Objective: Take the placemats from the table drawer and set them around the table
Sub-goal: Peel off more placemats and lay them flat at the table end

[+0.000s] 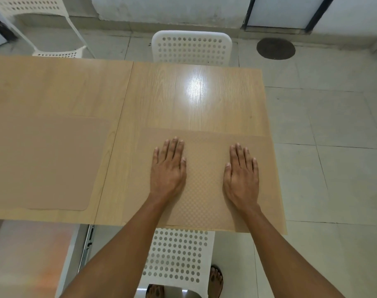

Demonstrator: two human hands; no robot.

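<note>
A thin, see-through placemat (204, 186) with a fine dotted weave lies flat at the near right end of the wooden table (183, 100). Both hands press on it, palms down and fingers straight: my left hand (169, 168) on its middle-left part, my right hand (241, 175) on its middle-right part. A second placemat (43, 162), plain tan with rounded corners, lies flat on the near left part of the table. The table drawer (33, 254) stands pulled out below the near left edge; its inside looks blurred and pale.
A white perforated chair (192, 48) stands at the far side of the table, another (54, 29) at the far left. A third white chair seat (179, 254) is right below my arms. My sandalled feet (215, 280) stand on the tiled floor.
</note>
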